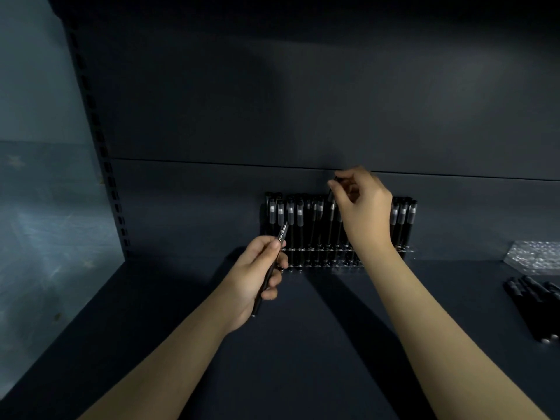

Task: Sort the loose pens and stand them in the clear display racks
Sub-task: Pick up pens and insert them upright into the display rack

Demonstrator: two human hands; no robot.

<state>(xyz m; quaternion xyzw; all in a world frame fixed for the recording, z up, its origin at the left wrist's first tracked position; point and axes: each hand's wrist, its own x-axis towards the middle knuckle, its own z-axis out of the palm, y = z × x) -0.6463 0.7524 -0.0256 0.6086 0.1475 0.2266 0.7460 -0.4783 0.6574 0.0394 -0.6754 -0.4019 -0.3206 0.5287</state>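
Rack: the clear display rack (348, 265) stands at the far side of the shelf (303, 344), against the back panel, with a row of standing pens (295, 219) upright in it.
Right hand: your right hand (365, 204) is over the middle of the row. Its fingers pinch the cap end of a black pen (331, 197) held upright among the others. Whether its lower end sits in a hole is too dark to tell.
Left hand: your left hand (251, 283) hovers near the rack's left end, fingers curled round a lettered pen (281, 234), tilted with its upper end towards the rack.
Loose pens: the loose pens (533, 304) lie flat at the near right, well apart from the rack, with crinkled clear wrap (536, 256) beyond them.
Handling: these pens look light, stiff and smooth, so a slack pinch may let one slide. Take hold high on the barrel, by the cap, leaving the lower end free to find its hole.
Risk: the pens stand close together, so a sideways nudge could tilt the neighbours.
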